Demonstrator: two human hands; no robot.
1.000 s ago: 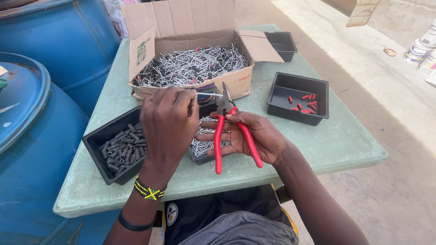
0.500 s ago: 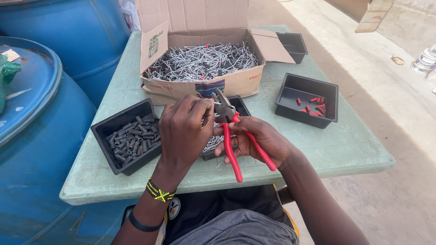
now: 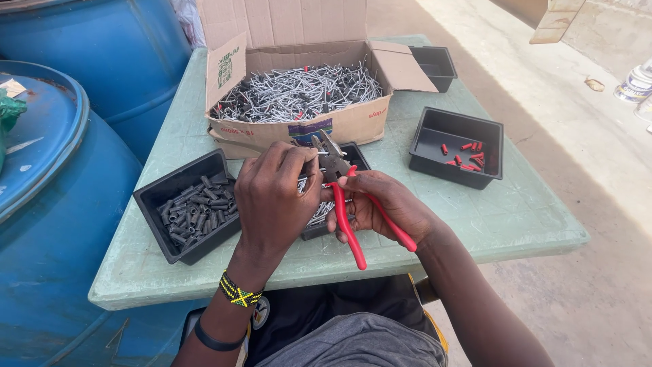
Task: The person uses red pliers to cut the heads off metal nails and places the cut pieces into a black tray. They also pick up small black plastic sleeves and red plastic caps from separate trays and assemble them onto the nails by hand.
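L hand (image 3: 272, 197) is up over the middle black tray (image 3: 358, 158) now, fingers pinched shut on a thin silvery pin; a sec ago it was lower and flatter, covering the tray. The pin's tip sits right at the plier nose, touching or just shy, can't tell which. R hand (image 3: 380, 204) wrapped round the red-handled pliers (image 3: 346, 204), handles spread a bit, so the nose looks part open, tho the gap itself is too small to read. Pliers have tilted up since, nose toward the cardboard box (image 3: 299, 92) of loose pins w/ red tips. Reads like the pin is being fed to the tool, not yet bitten. L tray (image 3: 193, 207) holds dark sleeves, R tray (image 3: 458, 146) a few red caps, both as they were. Green table (image 3: 475, 211) under it all, blue drums (image 3: 61, 177) on the L
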